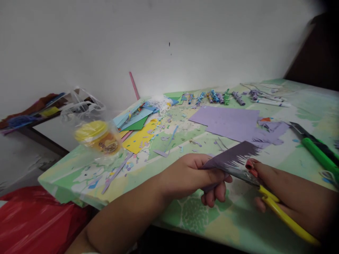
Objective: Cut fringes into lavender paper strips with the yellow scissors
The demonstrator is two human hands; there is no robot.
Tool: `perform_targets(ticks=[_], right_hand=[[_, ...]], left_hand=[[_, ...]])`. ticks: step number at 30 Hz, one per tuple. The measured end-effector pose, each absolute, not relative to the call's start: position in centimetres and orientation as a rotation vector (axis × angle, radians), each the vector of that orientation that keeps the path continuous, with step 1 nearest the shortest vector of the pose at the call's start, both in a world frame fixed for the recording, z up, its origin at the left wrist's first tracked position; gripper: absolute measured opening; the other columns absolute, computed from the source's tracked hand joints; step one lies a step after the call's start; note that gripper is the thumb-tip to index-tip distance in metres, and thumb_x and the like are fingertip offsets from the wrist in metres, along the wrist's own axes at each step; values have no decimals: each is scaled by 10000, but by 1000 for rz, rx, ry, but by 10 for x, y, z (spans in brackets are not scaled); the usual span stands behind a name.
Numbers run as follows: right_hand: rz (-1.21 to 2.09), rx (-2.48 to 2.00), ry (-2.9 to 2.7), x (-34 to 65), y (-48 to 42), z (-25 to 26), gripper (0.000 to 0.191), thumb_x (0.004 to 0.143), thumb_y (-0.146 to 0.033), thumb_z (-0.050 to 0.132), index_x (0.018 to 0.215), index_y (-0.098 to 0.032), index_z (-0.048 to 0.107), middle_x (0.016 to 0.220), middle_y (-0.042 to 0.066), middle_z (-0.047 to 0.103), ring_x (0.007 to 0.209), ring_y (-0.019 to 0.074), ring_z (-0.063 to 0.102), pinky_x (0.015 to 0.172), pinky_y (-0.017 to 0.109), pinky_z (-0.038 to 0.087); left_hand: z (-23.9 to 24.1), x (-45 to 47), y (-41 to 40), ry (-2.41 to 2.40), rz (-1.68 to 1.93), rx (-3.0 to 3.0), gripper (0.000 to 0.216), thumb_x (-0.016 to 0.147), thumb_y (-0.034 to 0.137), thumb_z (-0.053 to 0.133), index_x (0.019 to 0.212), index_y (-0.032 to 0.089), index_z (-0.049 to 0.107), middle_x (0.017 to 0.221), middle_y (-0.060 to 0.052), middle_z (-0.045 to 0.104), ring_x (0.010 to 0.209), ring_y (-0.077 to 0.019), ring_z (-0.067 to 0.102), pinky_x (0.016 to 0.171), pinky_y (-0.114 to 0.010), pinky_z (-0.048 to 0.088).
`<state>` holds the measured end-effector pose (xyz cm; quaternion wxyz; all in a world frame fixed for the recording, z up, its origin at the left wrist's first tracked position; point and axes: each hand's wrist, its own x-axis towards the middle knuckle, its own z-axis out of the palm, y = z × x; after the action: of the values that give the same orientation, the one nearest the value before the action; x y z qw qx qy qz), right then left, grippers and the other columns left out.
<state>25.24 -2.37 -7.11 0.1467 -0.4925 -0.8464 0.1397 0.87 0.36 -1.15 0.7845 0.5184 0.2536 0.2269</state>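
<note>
My left hand (196, 176) is closed on a purple paper strip (230, 155), pinching it between thumb and fingers above the table's front edge. A row of fine cuts makes a fringe along the strip's edge toward my right hand. My right hand (286, 187) grips scissors (284, 218) with yellow handles. Their dark blades lie beneath the fringed edge, pointing toward my left fingers. Something small and red (251, 167) sits at a fingertip of my right hand; I cannot make out what it is. The fingers inside the scissor handles are partly hidden.
Purple sheets (227, 121) lie behind my hands. Curled paper rolls (214, 96) line the back. A green-handled cutter (317, 151) lies right. Coloured sheets (140, 135), white string (160, 103), scraps and a bagged yellow-lidded cup (97, 137) are left. A red bag (39, 218) is below.
</note>
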Motion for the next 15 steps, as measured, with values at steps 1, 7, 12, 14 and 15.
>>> perform_targets(ticks=[1, 7, 12, 14, 15], right_hand=[[403, -1436, -2428, 253, -23, -71, 232, 774, -397, 439, 971, -284, 489, 1021, 91, 668, 997, 297, 616, 686, 363, 536], [410, -1599, -2369, 248, -21, -65, 379, 772, -519, 425, 1042, -255, 448, 1042, 136, 648, 1037, 351, 582, 710, 425, 517], [514, -1622, -2347, 245, -21, -59, 416, 782, -537, 421, 1062, -229, 424, 1094, 151, 619, 1038, 333, 573, 806, 449, 477], [538, -1635, -2330, 245, -19, -58, 429, 784, -535, 421, 1078, -223, 417, 1104, 155, 615, 1046, 331, 568, 830, 456, 465], [537, -1655, -2317, 245, -19, -58, 436, 781, -535, 425, 1088, -224, 415, 1122, 157, 609, 1058, 334, 562, 832, 458, 465]], left_hand=[[-13, 8, 4, 533, 488, 1097, 253, 703, 351, 670, 725, 119, 571, 528, 16, 591, 383, -45, 515, 374, -132, 387], [-13, 9, 8, 660, 519, 1088, 192, 683, 293, 655, 712, 118, 581, 600, -14, 638, 414, -59, 544, 390, -146, 415], [-8, 9, 11, 786, 513, 1147, 175, 698, 281, 598, 657, 111, 584, 610, -4, 618, 409, -46, 524, 379, -148, 389], [-7, 9, 10, 798, 526, 1161, 164, 707, 274, 575, 660, 117, 581, 537, 19, 578, 385, -39, 491, 366, -145, 352], [-7, 10, 10, 809, 540, 1172, 159, 711, 269, 567, 658, 119, 578, 496, 33, 547, 370, -33, 465, 359, -144, 326]])
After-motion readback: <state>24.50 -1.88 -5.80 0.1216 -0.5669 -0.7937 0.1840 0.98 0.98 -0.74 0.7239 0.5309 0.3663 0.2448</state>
